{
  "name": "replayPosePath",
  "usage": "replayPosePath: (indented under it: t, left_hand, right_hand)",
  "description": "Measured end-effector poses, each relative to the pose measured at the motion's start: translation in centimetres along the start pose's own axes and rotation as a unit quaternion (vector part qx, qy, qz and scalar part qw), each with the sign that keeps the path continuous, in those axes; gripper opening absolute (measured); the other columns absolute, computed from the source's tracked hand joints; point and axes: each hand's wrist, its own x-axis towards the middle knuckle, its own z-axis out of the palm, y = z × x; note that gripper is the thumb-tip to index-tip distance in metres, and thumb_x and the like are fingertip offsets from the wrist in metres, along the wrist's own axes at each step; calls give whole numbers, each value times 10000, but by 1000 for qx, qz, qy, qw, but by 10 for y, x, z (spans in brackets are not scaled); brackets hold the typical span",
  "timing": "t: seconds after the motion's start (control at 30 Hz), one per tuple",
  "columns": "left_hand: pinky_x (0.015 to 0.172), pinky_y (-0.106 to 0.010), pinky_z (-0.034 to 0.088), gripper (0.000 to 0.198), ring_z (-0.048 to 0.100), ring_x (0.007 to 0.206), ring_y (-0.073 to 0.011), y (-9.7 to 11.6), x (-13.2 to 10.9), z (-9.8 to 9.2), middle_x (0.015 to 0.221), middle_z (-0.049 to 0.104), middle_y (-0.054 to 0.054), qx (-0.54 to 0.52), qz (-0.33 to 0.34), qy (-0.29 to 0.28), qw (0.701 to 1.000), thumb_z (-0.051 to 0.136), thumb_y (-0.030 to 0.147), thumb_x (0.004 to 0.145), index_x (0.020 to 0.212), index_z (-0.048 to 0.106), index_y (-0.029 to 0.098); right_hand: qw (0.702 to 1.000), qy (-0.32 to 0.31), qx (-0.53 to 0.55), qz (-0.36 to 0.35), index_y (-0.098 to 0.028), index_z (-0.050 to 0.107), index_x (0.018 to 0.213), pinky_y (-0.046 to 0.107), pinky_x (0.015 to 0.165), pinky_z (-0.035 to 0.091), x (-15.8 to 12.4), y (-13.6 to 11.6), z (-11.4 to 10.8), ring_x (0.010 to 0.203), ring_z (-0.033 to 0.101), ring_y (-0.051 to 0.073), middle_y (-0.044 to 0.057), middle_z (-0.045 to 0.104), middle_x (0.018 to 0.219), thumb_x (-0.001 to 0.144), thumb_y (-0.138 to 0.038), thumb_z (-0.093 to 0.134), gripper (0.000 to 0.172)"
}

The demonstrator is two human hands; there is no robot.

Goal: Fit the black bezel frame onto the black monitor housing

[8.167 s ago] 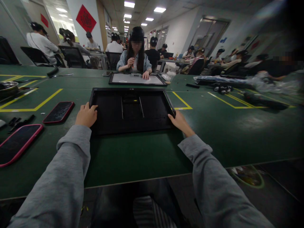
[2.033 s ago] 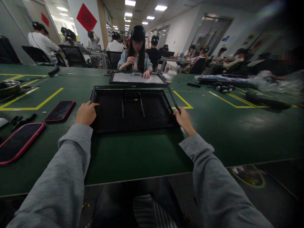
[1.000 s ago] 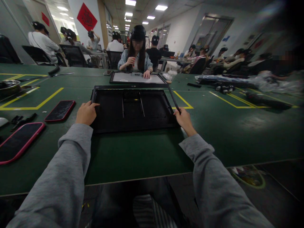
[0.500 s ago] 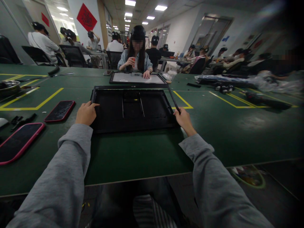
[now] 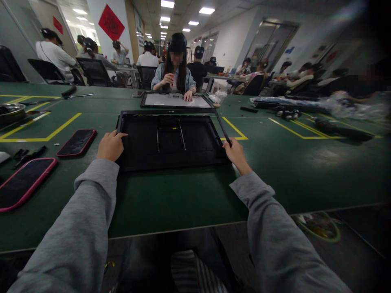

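Note:
A black monitor housing [image 5: 143, 142] lies flat on the green table [image 5: 183, 199] in front of me, inner side up. Its thin black bezel frame [image 5: 220, 124] is lifted off along the right side. My right hand [image 5: 234, 154] is closed on the near end of that frame's right strip. My left hand [image 5: 110, 145] rests curled on the housing's left near edge, pressing it down.
Two phones with red cases [image 5: 76, 143] [image 5: 23, 183] lie to my left, beside small black parts [image 5: 26, 154]. Across the table a person works on a white panel [image 5: 175, 101]. Yellow tape lines, tools and cables lie at the right. Other people sit behind.
Since 8.2 s ago my right hand has pulled the bezel's right strip up off the housing. Over the last second nothing has visibly moved.

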Motion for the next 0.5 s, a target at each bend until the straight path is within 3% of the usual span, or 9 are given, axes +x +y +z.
replayPosePath:
  t: [0.5]
  left_hand:
    - [983,-472,476,495,578,1085,-305,3,-1,-3,1229,655,-148,-18,-11,3,1000,342,165,916,1261,696,185]
  right_hand:
    - [1000,-1,5,5,-177,630,1084,490,954,488,-3,-5,-3,988,682,330,163,754,976,931,-453,437,370]
